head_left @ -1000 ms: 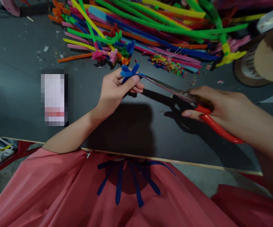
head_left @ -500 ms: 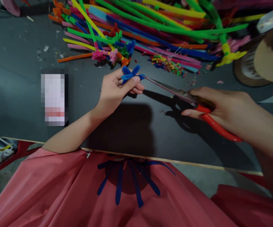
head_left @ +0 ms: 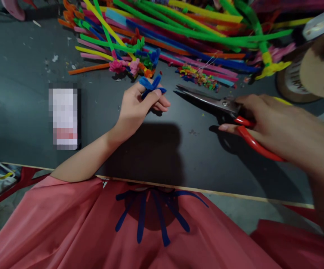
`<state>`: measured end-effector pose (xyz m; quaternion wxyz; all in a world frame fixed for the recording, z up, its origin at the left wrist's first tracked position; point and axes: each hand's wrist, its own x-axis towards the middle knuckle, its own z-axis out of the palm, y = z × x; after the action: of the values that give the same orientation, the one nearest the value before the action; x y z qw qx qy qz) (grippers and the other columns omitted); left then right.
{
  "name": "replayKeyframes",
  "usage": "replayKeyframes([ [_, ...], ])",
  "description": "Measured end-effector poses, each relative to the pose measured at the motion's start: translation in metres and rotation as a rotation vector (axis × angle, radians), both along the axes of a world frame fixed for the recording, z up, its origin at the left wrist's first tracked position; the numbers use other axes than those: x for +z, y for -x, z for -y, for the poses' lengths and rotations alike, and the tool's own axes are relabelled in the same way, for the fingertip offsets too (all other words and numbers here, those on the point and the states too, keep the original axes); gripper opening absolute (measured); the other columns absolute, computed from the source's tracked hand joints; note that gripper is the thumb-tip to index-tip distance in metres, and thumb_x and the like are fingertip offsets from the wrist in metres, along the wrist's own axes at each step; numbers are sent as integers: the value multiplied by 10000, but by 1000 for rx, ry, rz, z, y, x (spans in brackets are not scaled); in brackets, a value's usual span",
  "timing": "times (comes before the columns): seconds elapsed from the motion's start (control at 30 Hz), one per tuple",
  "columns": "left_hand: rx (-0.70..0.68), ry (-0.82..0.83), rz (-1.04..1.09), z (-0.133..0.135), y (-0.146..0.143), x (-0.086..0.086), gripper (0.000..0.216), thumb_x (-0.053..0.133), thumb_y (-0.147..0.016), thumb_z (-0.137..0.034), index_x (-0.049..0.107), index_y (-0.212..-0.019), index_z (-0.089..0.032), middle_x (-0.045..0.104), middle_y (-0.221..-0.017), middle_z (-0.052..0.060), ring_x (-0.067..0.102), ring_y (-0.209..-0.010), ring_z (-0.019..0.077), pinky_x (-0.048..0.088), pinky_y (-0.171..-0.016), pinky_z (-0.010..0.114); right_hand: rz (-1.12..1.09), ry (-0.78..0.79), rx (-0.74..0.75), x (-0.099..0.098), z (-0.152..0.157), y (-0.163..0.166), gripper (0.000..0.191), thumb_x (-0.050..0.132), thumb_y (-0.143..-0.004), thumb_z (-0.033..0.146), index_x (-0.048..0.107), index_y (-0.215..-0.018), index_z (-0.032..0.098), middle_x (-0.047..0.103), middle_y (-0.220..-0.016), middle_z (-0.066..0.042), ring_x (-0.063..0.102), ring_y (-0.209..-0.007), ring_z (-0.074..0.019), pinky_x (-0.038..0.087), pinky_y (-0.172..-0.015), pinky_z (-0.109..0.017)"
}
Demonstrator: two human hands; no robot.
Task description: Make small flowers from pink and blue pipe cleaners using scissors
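My left hand (head_left: pixel 139 104) pinches a small blue pipe-cleaner flower (head_left: pixel 150 84) between thumb and fingers, held just above the dark table (head_left: pixel 24 112). My right hand (head_left: pixel 274 127) grips red-handled scissors (head_left: pixel 220 104) by the handles; their blades point left and stop short of the blue flower, a small gap apart. Several cut blue pipe-cleaner strips (head_left: pixel 153 215) lie on the pink cloth (head_left: pixel 66 231) over my lap.
A big heap of coloured pipe cleaners (head_left: pixel 178 33) fills the far side of the table, with small finished flowers (head_left: pixel 128 66) and coloured scraps (head_left: pixel 198 74) in front. A phone (head_left: pixel 64 116) lies left. Cardboard spools (head_left: pixel 313 67) stand far right.
The scissors have drawn back to the right, away from the blue flower, and now lie lower toward the table. My left hand has kept the flower in about the same place.
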<state>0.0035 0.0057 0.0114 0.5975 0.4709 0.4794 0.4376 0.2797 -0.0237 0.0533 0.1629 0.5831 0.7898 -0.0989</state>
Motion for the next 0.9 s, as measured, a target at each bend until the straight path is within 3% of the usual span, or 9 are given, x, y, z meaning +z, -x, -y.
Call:
replayKeyframes([
  [0.1, -14, -1, -14, 0, -1, 0, 265, 599, -797, -441, 587, -800, -176, 703, -673, -29, 656, -565, 56, 550, -569, 175, -174, -60, -10, 3, 0, -2, 756, 257, -766, 787, 505, -1165, 194, 603, -880, -97, 584, -757, -248, 389, -597, -302],
  [0.23, -41, -35, -29, 0, -2, 2, 276, 612, -783, -442, 602, -785, -166, 702, -660, -22, 655, -547, 56, 541, -552, 169, -337, -8, 4, 7, -1, -2, 739, 274, -753, 801, 544, -1107, 211, 558, -750, -41, 526, -645, -176, 369, -579, -274],
  [0.53, -62, -66, -80, 1, -2, 8, 250, 610, -793, -398, 640, -709, -164, 705, -667, -20, 664, -561, 60, 557, -573, 177, -397, 90, 43, 8, -4, 2, 686, 295, -731, 822, 547, -1003, 244, 578, -727, -13, 531, -586, -155, 385, -554, -271],
  [0.9, -55, -30, -83, 2, -2, 9, 239, 606, -805, -358, 643, -716, -139, 705, -657, -7, 667, -556, 64, 557, -577, 178, -405, 56, 102, 7, -2, -1, 625, 333, -766, 775, 555, -1018, 249, 585, -748, -14, 537, -599, -148, 375, -554, -257],
])
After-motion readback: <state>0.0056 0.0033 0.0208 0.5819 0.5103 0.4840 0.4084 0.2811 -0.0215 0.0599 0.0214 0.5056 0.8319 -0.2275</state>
